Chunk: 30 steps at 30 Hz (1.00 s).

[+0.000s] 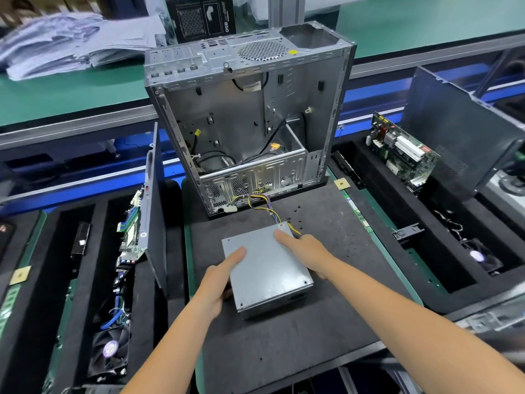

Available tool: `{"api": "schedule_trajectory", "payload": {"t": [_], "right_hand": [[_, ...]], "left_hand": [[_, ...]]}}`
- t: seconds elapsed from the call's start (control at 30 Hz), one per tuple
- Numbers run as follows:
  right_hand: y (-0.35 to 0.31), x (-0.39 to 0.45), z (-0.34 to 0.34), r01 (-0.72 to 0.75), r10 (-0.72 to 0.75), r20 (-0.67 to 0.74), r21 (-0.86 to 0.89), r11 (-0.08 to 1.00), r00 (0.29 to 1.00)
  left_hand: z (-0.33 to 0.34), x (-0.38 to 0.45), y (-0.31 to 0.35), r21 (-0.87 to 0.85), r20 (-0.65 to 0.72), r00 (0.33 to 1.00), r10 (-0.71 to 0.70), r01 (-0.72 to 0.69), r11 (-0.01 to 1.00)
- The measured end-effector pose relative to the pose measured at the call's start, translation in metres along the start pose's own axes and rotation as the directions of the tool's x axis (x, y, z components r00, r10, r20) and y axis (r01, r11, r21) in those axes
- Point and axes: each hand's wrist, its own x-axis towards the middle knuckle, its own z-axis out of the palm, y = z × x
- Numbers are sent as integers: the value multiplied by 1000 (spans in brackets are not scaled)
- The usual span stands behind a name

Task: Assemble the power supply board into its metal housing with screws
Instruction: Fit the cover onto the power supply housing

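A grey metal power supply box [265,265] lies on the black foam mat [284,342] in front of me. My left hand [220,282] grips its left side, thumb on the top face. My right hand [305,248] holds its right side, thumb resting on top near the far corner. Yellow, purple and black wires [262,203] run from the box's far corner toward the open computer case [247,123], which stands upright behind it with its side removed. Several small black screws [297,207] are scattered on the mat near the wires.
A case side panel with a motherboard [133,223] stands left of the mat; a fan [109,351] lies below it. Right trays hold a circuit board [403,152], another fan [480,255] and a dark panel [460,132]. Folded cloths [71,41] lie on the green conveyor.
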Motion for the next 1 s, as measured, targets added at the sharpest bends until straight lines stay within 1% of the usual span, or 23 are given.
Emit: {"api": "schedule_trajectory", "payload": {"t": [0.07, 0.33, 0.43, 0.6, 0.67, 0.8, 1.0], "right_hand": [[-2, -2, 0, 13, -14, -24, -36, 999, 1000], [-4, -3, 1, -21, 26, 51, -93, 995, 998], [-7, -3, 1, -21, 23, 22, -110, 994, 999], [-5, -3, 2, -21, 23, 30, -78, 997, 999], [-4, -2, 1, -37, 39, 45, -30, 999, 998], [-2, 2, -4, -89, 71, 152, 118, 989, 986], [-3, 4, -6, -108, 73, 256, 126, 986, 964]], "left_hand": [[0, -1, 0, 15, 5, 1000, 10, -10, 1000], [0, -6, 3, 79, 12, 1000, 3, -3, 997], [1, -7, 2, 70, 5, 1000, 0, 0, 998], [1, -8, 0, 86, 10, 1000, 9, -10, 996], [0, -8, 2, 110, 27, 1000, 0, -3, 994], [-3, -5, 4, 151, 41, 999, -28, 21, 988], [-7, -4, 4, 189, 66, 997, -51, 38, 981]]}}
